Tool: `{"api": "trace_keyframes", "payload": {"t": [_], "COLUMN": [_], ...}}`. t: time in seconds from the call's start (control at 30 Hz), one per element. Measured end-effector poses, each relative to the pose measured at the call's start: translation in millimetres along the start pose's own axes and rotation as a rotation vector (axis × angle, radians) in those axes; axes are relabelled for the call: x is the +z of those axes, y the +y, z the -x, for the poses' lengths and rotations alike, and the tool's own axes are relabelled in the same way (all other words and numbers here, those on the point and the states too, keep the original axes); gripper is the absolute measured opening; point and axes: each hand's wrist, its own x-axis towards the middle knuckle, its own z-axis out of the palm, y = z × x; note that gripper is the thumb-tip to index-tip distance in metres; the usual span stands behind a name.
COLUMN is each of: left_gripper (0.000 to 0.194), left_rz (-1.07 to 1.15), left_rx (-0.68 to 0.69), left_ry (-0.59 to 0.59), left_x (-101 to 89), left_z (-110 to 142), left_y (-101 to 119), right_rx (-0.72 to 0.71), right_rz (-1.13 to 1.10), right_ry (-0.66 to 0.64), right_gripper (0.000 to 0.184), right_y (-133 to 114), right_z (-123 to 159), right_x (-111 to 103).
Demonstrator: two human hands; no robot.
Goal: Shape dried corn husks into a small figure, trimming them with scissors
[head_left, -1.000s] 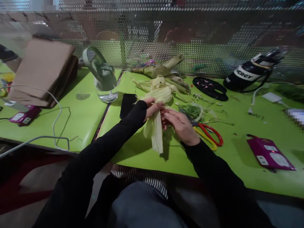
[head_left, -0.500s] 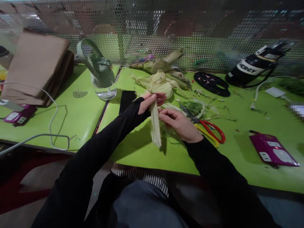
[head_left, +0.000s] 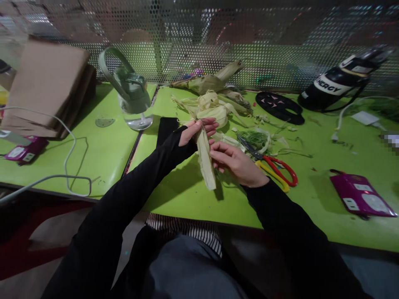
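My left hand grips a long pale strip of corn husk near its top, the thumb pressed over it. The strip hangs toward the table's front edge. At its right side my right hand has thumb and forefinger closed on the strip's edge. Just beyond my hands lies a bundle of pale corn husks, its near end partly covered by my left hand. Scissors with red and yellow handles rest to the right of my right hand, beside a bunch of thin green strands.
Drier husks lie against the perforated screen. To the left stand a bottle and paper bags. A black dish, a dark bottle and a purple power strip are on the right; a dark flat object lies by my left wrist.
The strip's lower end has swung a little to the right and the strip looks flatter and wider. My right hand's fingers have shifted slightly along its edge.
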Motion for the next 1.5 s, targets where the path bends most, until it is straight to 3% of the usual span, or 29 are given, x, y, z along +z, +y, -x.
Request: {"api": "trace_keyframes", "payload": {"t": [0.1, 0.27, 0.43, 0.53, 0.63, 0.77, 0.87, 0.97, 1.07, 1.1, 1.17, 1.3, 1.5], "left_gripper": [0.039, 0.038, 0.037, 0.038, 0.038, 0.036, 0.038, 0.040, 0.043, 0.043, 0.044, 0.041, 0.035], "left_rz": [0.029, 0.107, 0.158, 0.118, -0.002, -0.154, -0.205, -0.140, -0.072, -0.060, -0.045, -0.044, -0.046], "left_rx": [0.012, 0.098, 0.147, 0.100, 0.088, 0.136, 0.075, -0.011, 0.014, 0.034, 0.056, 0.067, 0.193], "left_ry": [0.060, 0.200, 0.300, 0.224, 0.142, 0.173, 0.204, 0.203, 0.188, 0.182, 0.168, 0.131, 0.083], "left_x": [-3.0, -9.7, -0.1, 2.8, -2.4, -9.3, -8.8, -8.5, -12.7, -15.0, -19.5, -22.3, -10.5], "left_z": [-4.0, -11.9, -10.2, -7.7, -6.4, -2.7, 1.8, 1.9, -3.9, -6.4, -10.5, -13.9, -11.4], "left_y": [-0.2, -1.5, 0.5, 1.9, 3.5, 9.0, 14.5, 15.7, 10.6, 8.1, 3.4, -2.1, -7.4], "right_rx": [0.007, -0.141, -0.157, -0.209, -0.262, -0.318, -0.249, -0.218, -0.440, -0.512, -0.560, -0.450, -0.474], "right_rz": [0.038, 0.287, 0.323, 0.259, 0.274, 0.216, 0.157, 0.346, 0.669, 0.734, 0.795, 0.789, 0.798], "right_ry": [0.007, 0.094, 0.051, 0.062, 0.232, 0.395, 0.385, 0.432, 0.629, 0.642, 0.539, 0.353, 0.516], "right_gripper": [0.030, 0.019, 0.013, 0.012, 0.014, 0.017, 0.020, 0.018, 0.021, 0.019, 0.018, 0.022, 0.025], "right_y": [2.7, 10.0, 13.4, 9.5, 1.1, -3.4, 0.4, 4.8, 7.5, 8.1, 8.9, 8.7, 8.1], "right_z": [-1.0, -6.0, -7.3, -3.8, 2.1, 5.2, 1.0, -3.2, -2.8, -2.0, -0.4, -0.1, 3.8], "right_x": [-1.4, -1.0, 4.5, 3.9, -3.5, -16.0, -21.2, -21.3, -15.2, -12.1, -5.4, 4.5, 13.4]}}
